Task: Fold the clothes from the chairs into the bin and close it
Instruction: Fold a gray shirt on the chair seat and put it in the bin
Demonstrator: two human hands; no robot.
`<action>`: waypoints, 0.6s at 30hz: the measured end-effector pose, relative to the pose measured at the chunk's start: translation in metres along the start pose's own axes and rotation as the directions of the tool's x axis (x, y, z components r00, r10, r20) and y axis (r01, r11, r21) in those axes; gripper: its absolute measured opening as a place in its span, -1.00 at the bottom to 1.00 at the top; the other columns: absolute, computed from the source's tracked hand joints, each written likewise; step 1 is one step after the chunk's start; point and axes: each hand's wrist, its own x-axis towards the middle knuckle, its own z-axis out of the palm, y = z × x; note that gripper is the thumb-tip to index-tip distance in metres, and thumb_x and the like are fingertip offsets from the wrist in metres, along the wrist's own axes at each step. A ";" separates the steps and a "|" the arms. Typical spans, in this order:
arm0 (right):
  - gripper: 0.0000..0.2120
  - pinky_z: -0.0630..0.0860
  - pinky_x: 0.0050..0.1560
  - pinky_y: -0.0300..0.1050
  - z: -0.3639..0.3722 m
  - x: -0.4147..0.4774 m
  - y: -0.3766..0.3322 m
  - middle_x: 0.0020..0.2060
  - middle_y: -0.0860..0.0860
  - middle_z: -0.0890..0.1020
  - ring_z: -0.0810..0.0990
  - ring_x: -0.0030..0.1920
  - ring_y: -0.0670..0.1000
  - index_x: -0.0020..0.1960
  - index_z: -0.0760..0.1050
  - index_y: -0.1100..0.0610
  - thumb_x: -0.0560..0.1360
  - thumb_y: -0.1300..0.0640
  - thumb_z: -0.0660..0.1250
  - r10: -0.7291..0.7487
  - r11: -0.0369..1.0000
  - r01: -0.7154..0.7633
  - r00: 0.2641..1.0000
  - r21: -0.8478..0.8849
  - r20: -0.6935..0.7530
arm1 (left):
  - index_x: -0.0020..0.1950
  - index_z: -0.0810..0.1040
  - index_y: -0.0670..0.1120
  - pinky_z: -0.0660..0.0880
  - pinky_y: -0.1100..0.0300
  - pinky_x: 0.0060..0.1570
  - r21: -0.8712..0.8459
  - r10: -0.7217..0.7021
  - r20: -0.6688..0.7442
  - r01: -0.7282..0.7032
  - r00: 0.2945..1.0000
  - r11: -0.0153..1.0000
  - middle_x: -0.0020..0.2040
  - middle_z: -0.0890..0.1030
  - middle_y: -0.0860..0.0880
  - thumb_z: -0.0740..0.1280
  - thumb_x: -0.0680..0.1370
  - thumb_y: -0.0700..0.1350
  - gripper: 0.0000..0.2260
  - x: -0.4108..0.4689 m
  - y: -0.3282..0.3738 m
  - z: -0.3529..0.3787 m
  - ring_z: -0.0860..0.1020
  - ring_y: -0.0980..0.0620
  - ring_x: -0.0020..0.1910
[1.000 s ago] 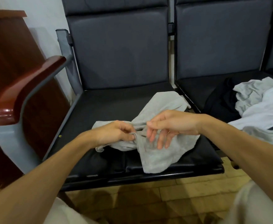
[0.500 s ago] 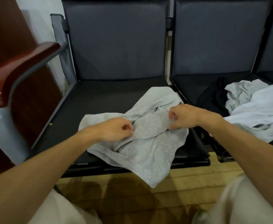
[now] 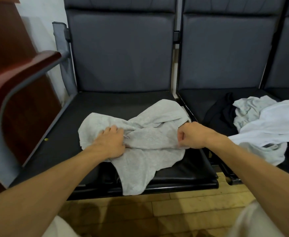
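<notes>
Here: grey garment bunched between two hands

The grey garment [image 3: 150,142] lies crumpled on the left seat of the bench [image 3: 114,106], with one corner drooping over the front edge towards the wooden floor [image 3: 191,204]. The left hand [image 3: 111,142] rests on its left part, fingers bent into a gathered fold. The right hand [image 3: 191,135] is curled tight like a fist, pinching the cloth's right edge. On the next seat sits a heap: a black garment [image 3: 220,117] and a white garment [image 3: 277,124].
</notes>
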 end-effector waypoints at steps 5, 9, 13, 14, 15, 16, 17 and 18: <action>-0.90 0.52 0.01 -0.19 0.001 0.002 0.001 -0.11 -0.10 0.60 0.57 -0.03 -0.06 -0.15 0.52 -0.04 0.46 0.01 0.43 -0.108 0.990 0.103 0.993 0.091 0.052 | 0.03 0.51 0.04 0.46 0.12 0.10 -0.295 0.390 -0.148 -0.417 0.909 0.860 0.00 0.47 0.15 0.28 0.57 -0.01 -0.92 -0.021 0.046 -0.019 0.47 0.14 0.01; -0.82 0.52 0.04 -0.17 0.002 0.004 0.002 -0.12 -0.13 0.58 0.57 -0.04 -0.06 -0.08 0.53 -0.07 0.40 0.02 0.50 -0.171 0.984 0.163 0.979 0.075 0.114 | 0.18 0.50 0.06 0.42 0.20 0.08 -0.304 0.533 0.072 -0.490 0.843 0.817 0.03 0.39 0.16 0.35 0.50 0.20 -0.66 -0.025 0.053 -0.007 0.36 0.19 0.04; -0.89 0.43 -0.11 -0.26 0.001 0.006 0.002 -0.25 -0.20 0.51 0.53 -0.13 -0.09 -0.12 0.48 -0.03 0.48 0.07 0.42 -0.184 0.983 0.183 0.982 0.034 0.040 | 0.08 0.55 0.07 0.44 0.20 0.08 -0.310 0.567 -0.019 -0.544 0.824 0.780 0.00 0.44 0.19 0.40 0.51 0.05 -0.82 -0.023 0.049 -0.004 0.38 0.28 -0.01; -0.90 0.41 -0.14 -0.28 0.001 0.006 0.002 -0.26 -0.18 0.52 0.53 -0.15 -0.08 -0.11 0.47 -0.02 0.50 0.07 0.40 -0.169 0.983 0.170 0.985 0.070 -0.031 | 0.01 0.55 0.06 0.45 0.17 0.10 -0.304 0.580 -0.012 -0.556 0.814 0.774 0.00 0.46 0.20 0.40 0.52 0.01 -0.89 -0.022 0.048 -0.005 0.40 0.27 0.01; -0.91 0.41 -0.18 -0.29 0.001 0.008 0.003 -0.25 -0.14 0.54 0.54 -0.18 -0.06 -0.11 0.48 0.00 0.50 0.09 0.40 -0.133 0.978 0.152 0.983 0.144 -0.129 | -0.05 0.53 0.06 0.45 0.14 0.12 -0.305 0.601 0.003 -0.572 0.799 0.762 0.01 0.47 0.20 0.40 0.52 -0.02 -0.92 -0.022 0.046 -0.006 0.42 0.25 0.03; -0.93 0.43 -0.22 -0.29 0.001 0.008 0.003 -0.23 -0.09 0.56 0.55 -0.22 -0.06 -0.10 0.50 0.03 0.51 0.12 0.39 -0.080 0.961 0.138 0.969 0.241 -0.235 | -0.10 0.50 0.07 0.44 0.13 0.15 -0.319 0.619 0.021 -0.581 0.785 0.749 0.06 0.48 0.19 0.41 0.52 -0.04 -0.91 -0.022 0.044 -0.009 0.43 0.23 0.07; -0.95 0.45 -0.25 -0.29 0.001 0.008 0.002 -0.21 -0.06 0.57 0.54 -0.25 -0.07 -0.10 0.51 0.05 0.51 0.15 0.38 -0.026 0.935 0.138 0.945 0.326 -0.327 | -0.13 0.49 0.09 0.42 0.15 0.19 -0.363 0.624 0.038 -0.571 0.781 0.737 0.13 0.48 0.18 0.41 0.52 -0.07 -0.88 -0.023 0.042 -0.012 0.43 0.21 0.14; -0.95 0.45 -0.25 -0.28 0.001 0.009 0.000 -0.19 -0.04 0.57 0.53 -0.26 -0.10 -0.09 0.52 0.07 0.52 0.17 0.38 0.012 0.917 0.149 0.918 0.371 -0.396 | -0.14 0.49 0.08 0.39 0.21 0.23 -0.436 0.612 0.061 -0.530 0.789 0.727 0.22 0.48 0.18 0.40 0.53 -0.11 -0.87 -0.024 0.039 -0.016 0.42 0.22 0.21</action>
